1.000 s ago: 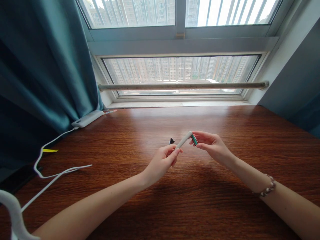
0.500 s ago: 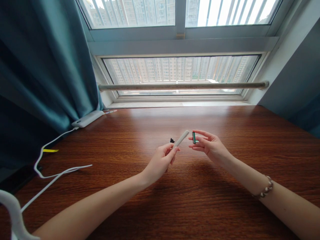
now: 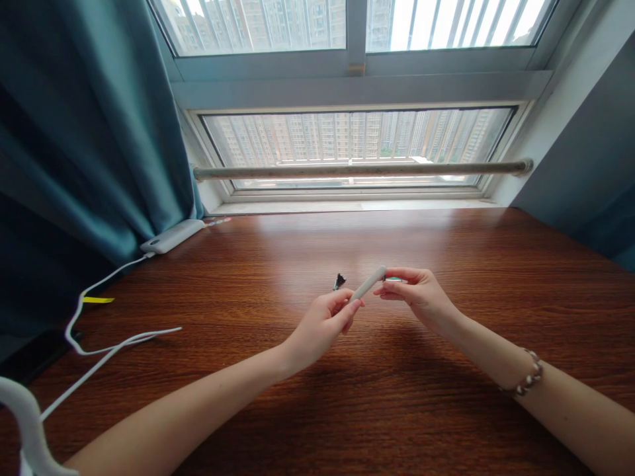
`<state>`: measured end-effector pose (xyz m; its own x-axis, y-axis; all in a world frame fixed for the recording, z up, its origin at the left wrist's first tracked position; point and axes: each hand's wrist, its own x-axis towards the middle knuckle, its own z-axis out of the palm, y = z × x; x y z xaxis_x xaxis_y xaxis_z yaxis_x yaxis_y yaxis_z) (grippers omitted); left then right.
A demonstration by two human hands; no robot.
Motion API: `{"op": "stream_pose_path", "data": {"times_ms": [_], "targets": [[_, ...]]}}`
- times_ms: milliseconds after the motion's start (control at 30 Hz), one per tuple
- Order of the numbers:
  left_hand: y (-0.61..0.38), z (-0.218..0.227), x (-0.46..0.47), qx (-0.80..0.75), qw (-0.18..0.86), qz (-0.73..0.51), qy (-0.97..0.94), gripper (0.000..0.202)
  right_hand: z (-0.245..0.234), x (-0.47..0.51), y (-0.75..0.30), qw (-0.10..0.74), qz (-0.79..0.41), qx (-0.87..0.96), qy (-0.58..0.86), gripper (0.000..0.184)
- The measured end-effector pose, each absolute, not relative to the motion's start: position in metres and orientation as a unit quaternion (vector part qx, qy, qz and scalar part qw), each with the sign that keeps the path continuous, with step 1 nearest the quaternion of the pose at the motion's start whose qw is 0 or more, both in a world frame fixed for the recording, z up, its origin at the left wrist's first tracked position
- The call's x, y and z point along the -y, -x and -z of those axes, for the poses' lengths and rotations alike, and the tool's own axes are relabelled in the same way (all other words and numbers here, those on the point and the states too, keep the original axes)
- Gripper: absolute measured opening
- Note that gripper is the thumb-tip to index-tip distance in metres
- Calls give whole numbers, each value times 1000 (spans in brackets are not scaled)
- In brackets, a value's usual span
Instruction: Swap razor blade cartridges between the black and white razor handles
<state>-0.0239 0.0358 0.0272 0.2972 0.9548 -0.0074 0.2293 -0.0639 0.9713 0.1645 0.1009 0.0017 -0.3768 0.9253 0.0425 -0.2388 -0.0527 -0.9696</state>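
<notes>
My left hand (image 3: 325,322) is closed on the lower end of a slim white stick-like tool (image 3: 368,283), which points up and to the right. My right hand (image 3: 418,291) pinches a small green piece (image 3: 393,279) at the tool's upper tip, the piece mostly hidden by my fingers. Both hands hover just above the wooden table (image 3: 317,410). A small black part (image 3: 339,281) lies on the table right behind my left hand.
A white power bank (image 3: 171,236) lies at the back left by the teal curtain (image 3: 84,132), with white cables (image 3: 99,340) trailing over the table's left side. A yellow tag (image 3: 98,300) sits near the cable. The window rail (image 3: 362,170) runs behind.
Half a second ago the green piece was held apart from the white tool's tip. Now my right hand has brought it back against the tip.
</notes>
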Motion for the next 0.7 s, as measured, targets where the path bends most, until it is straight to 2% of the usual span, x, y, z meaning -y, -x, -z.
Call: {"op": "stream_pose_path", "data": {"times_ms": [300,700], "targets": [[26,-23,-41,-497,477,-371,-622,33,-6,-99,-165,468,-589,574,322,24],[26,-25,-40,-491,498,-371,-611,31,-6,-100,-166,477,-585,567,330,26]]}}
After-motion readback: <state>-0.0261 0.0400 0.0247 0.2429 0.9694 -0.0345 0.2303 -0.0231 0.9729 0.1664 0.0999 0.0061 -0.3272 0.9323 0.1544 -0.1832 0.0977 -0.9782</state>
